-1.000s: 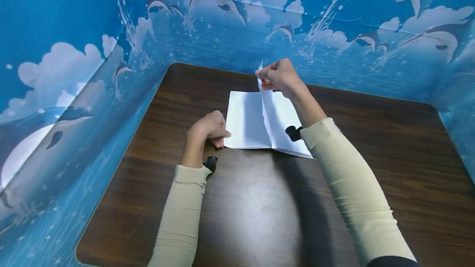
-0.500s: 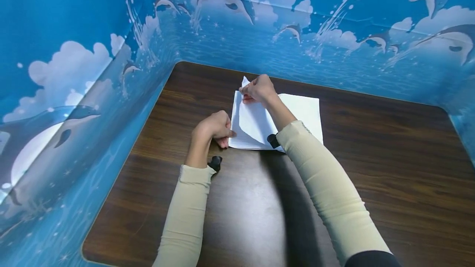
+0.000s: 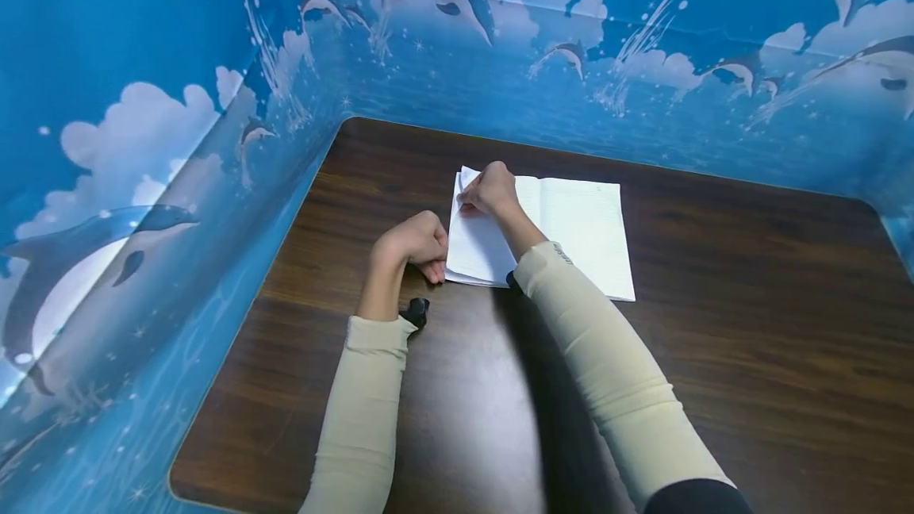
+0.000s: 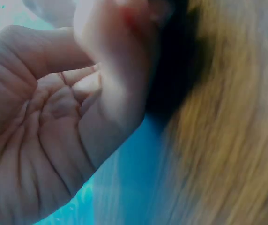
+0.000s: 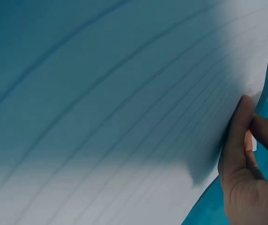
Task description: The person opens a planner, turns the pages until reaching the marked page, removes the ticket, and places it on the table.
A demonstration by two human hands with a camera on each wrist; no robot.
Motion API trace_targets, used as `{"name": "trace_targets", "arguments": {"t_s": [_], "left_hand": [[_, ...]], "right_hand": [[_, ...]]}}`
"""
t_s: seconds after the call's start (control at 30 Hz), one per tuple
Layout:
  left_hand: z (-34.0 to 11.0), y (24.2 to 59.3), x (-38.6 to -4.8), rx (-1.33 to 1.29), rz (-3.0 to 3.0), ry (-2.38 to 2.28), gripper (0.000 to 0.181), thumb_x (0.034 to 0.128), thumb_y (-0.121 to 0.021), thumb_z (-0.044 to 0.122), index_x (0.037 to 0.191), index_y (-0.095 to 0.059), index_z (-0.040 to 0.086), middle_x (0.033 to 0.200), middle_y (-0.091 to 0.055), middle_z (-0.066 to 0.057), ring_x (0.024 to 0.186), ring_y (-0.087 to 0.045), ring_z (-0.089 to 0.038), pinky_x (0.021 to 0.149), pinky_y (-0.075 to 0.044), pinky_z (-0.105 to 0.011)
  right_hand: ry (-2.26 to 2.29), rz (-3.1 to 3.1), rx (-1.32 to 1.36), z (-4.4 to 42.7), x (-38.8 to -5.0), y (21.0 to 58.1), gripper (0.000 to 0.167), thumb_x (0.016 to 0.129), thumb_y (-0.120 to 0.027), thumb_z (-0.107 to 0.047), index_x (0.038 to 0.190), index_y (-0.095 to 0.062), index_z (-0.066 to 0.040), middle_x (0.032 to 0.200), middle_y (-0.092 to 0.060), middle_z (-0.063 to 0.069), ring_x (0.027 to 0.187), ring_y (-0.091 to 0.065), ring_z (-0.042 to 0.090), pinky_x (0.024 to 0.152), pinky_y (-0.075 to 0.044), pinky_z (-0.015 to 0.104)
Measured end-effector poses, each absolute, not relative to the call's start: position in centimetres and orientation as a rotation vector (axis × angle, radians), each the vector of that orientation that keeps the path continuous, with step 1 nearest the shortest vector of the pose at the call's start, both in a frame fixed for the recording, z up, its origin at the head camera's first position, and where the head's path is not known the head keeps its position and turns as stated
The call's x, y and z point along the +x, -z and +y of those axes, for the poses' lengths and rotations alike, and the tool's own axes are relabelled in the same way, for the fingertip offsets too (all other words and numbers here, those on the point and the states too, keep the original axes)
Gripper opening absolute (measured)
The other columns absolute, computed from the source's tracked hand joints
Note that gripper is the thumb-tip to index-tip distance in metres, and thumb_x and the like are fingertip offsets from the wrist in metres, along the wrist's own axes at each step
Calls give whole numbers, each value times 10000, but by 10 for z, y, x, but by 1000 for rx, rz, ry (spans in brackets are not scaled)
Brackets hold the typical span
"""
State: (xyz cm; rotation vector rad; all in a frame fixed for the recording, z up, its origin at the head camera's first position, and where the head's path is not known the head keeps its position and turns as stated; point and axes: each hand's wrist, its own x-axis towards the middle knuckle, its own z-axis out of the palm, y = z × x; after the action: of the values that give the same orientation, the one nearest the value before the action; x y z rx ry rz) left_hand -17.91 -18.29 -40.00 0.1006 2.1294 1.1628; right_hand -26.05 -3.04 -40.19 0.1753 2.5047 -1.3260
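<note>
An open notebook (image 3: pixel 587 236) with white lined pages lies on the dark wood table. My right hand (image 3: pixel 493 189) is over its left half, near the upper left corner, and pinches a page (image 3: pixel 480 248) there. In the right wrist view, thumb and fingers of the right hand (image 5: pixel 253 173) meet at the edge of the lined page (image 5: pixel 124 112). My left hand (image 3: pixel 417 246) grips the notebook's left edge near the lower corner, its thumb tip hidden by the paper. The left wrist view shows the left hand (image 4: pixel 54 117) with curled fingers, blurred at the tips.
The wood table (image 3: pixel 750 324) extends to the right and toward the front. Blue cloth walls (image 3: pixel 457 86) printed with dolphins rise behind and at the left. Small black devices (image 3: pixel 416 312) sit at the wrists, over cream sleeves.
My right hand has carried the page from right to left across the notebook and lowered it onto the left half. The right half now lies uncovered. My left hand stays at the left edge.
</note>
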Motion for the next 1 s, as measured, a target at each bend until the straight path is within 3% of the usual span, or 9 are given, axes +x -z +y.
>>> {"name": "trace_targets", "arguments": {"t_s": [0.1, 0.27, 0.4, 0.53, 0.7, 1.0], "left_hand": [[-185, 400, -181, 99, 2058, -1225, 312, 1096, -407, -24, 904, -642, -96, 646, -702, -102, 534, -714, -138, 587, -637, -265], [-185, 398, -181, 31, 2012, -1271, 499, 1188, -382, 206, 890, -645, -95, 654, -722, -134, 542, -734, -184, 594, -651, -312], [-183, 398, -181, 35, 2072, -1199, 476, 1144, -551, 236, 820, -691, -84, 623, -719, -117, 517, -725, -160, 576, -639, -294], [-180, 398, -182, 75, 2161, -1082, 322, 1071, -672, 124, 834, -744, -81, 607, -724, -78, 508, -714, -115, 577, -629, -258], [-178, 398, -181, 86, 2222, -1003, 335, 1066, -667, 108, 796, -760, -67, 604, -727, -67, 517, -716, -106, 603, -633, -259], [-176, 396, -181, 95, 2244, -971, 334, 1063, -679, 122, 788, -751, -54, 658, -754, -97, 536, -725, -112, 652, -645, -263]], "right_hand": [[1301, 2541, 158, -28, -259, 400, 64, 918, -837, -28, 914, -804, 27, 725, -793, 128, 447, -676, 73, 929, -647, 305], [1277, 2504, 132, -25, -256, 397, 80, 947, -820, -59, 953, -811, 21, 691, -779, 80, 488, -688, 68, 931, -647, 309], [1165, 2541, 44, -21, -251, 396, 98, 945, -835, -100, 987, -827, -12, 881, -828, 118, 615, -710, 77, 873, -643, 272], [1011, 2670, -97, -12, -246, 397, 137, 901, -868, -73, 1034, -845, -46, 1086, -829, 117, 880, -693, 171, 934, -599, 303], [886, 2803, -200, 12, -246, 401, 252, 881, -866, -14, 1128, -817, -9, 1157, -796, 148, 1100, -692, 287, 1037, -575, 399], [826, 2890, -23, 102, -249, 407, 445, 937, -841, -99, 1332, -702, 54, 1349, -705, 227, 1260, -649, 362, 1100, -548, 484]]}}
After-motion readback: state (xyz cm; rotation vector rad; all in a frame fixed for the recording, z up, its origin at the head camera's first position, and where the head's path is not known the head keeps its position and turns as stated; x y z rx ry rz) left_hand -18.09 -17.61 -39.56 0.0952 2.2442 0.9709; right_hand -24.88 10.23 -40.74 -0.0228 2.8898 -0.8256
